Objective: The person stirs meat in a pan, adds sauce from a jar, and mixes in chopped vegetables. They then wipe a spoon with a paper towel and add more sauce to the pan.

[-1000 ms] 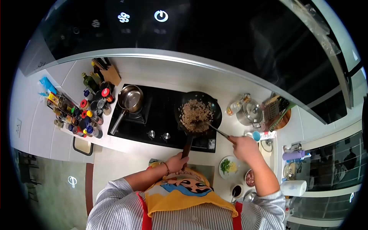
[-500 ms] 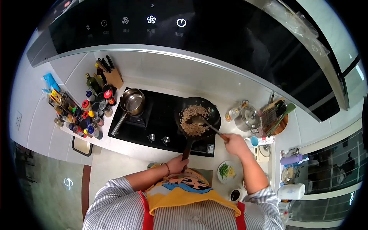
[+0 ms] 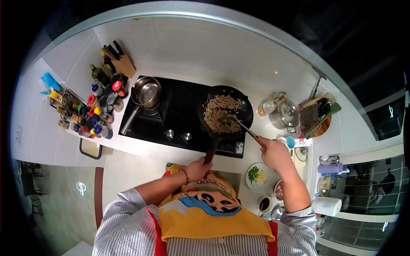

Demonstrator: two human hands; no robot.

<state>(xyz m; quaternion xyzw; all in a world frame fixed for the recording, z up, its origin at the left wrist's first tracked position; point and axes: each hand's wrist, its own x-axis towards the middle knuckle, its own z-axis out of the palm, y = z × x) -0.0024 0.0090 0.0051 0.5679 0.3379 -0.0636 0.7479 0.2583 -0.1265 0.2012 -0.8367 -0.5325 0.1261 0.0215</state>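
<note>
A black wok stands on the right side of the black stove, with browned minced food spread over its bottom. My left hand is closed round the wok's handle near the counter's front edge. In my right hand is the handle of a spatula, held from the right; its blade rests in the food. Close by on the right is a white plate with chopped green and pale yellow pieces.
On the stove's left sits a steel saucepan. Bottles and jars crowd the left counter beside a knife block. At right stand a lidded steel pot, a cup of dark liquid and a bowl of meat.
The view has tilted down, so the range hood's panel is out of sight and the meat bowl shows. The spatula's blade has moved towards the wok's near right part, and the food has shifted.
</note>
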